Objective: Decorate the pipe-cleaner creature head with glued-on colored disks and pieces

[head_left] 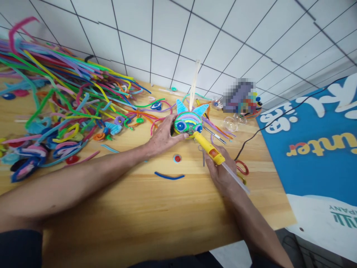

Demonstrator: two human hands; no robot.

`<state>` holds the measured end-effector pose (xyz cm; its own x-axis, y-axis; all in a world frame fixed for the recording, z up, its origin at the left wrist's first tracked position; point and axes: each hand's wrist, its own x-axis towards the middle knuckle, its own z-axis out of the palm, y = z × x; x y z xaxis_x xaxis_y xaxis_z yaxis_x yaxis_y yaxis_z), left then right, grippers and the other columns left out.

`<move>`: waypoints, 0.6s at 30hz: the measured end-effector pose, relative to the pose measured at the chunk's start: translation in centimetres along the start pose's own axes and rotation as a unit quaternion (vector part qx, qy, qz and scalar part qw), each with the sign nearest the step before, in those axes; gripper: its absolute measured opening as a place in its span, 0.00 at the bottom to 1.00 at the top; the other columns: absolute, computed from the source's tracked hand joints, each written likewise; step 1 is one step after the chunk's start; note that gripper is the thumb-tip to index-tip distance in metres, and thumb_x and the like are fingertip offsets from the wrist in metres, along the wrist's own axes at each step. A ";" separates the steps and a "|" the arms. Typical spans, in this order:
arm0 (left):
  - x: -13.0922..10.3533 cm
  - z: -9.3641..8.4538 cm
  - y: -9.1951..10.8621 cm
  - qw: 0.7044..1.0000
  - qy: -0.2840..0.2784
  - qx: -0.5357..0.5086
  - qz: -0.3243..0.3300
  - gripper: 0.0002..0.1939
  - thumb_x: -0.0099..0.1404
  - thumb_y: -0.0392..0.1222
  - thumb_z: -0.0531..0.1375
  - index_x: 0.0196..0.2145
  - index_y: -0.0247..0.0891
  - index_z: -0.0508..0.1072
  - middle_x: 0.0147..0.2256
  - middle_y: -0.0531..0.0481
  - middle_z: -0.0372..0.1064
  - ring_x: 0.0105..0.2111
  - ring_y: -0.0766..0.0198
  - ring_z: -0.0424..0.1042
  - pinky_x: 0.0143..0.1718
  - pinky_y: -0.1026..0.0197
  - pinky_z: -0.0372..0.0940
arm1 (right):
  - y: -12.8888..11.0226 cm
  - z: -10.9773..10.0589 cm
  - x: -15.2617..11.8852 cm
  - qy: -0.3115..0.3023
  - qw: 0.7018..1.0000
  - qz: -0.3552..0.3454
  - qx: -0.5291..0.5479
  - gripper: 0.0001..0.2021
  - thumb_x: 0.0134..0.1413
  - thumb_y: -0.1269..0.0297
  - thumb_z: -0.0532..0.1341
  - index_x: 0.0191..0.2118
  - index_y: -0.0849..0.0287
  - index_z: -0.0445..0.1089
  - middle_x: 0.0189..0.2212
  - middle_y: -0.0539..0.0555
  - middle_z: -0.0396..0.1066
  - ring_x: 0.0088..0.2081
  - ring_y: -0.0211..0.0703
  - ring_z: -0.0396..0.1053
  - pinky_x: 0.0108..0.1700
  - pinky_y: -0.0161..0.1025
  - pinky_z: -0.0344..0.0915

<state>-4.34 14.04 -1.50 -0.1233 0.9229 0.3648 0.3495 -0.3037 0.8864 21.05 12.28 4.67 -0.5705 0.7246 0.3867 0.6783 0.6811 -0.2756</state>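
Note:
My left hand (163, 137) grips the left side of a round ornament (189, 119) made of coiled coloured pipe cleaners. Two light-blue pointed ears, two large blue eyes and a pale hanging loop are part of it. In my right hand (223, 171) is a yellow hot glue gun (208, 147), a clear glue stick (235, 178) poking out of its rear. The gun's nozzle is at the front of the ornament, between the eyes; whether it touches cannot be made out. On the table below lie a small red disc with a pale-blue rim (177, 159) and a curved blue pipe-cleaner piece (169, 176).
Bundled pipe cleaners (69, 70) and many coiled pieces (55, 137) cover the table's left side. Clear balls (230, 124) and red-handled scissors (242, 167) lie to the right. A black cord (256, 130) crosses a blue printed banner (315, 149). White tiled wall (167, 37) stands behind.

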 end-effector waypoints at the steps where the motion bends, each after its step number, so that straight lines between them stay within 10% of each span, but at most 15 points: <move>1: 0.0 0.0 0.0 1.000 0.003 -0.002 -0.001 0.37 0.61 0.56 0.70 0.62 0.39 0.64 0.59 0.37 0.70 0.60 0.46 0.71 0.62 0.42 0.66 | 0.1 0.1 0.0 0.002 1.000 -0.004 -0.005 0.13 0.70 0.63 0.57 0.56 0.55 0.68 0.45 0.59 0.77 0.45 0.51 0.77 0.44 0.45 0.75; 18: 0.0 0.0 -0.4 1.000 -0.002 0.008 0.005 0.38 0.62 0.56 0.70 0.63 0.39 0.63 0.60 0.36 0.69 0.61 0.46 0.70 0.62 0.42 0.66 | 0.3 0.1 0.0 0.011 1.000 -0.008 -0.008 0.12 0.70 0.63 0.57 0.56 0.55 0.68 0.45 0.58 0.77 0.46 0.51 0.77 0.44 0.45 0.75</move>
<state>-4.47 14.18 -1.86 -0.1158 0.9209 0.3722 0.3655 -0.3089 0.8780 21.19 12.47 4.49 -0.5719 0.7107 0.4098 0.6759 0.6913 -0.2556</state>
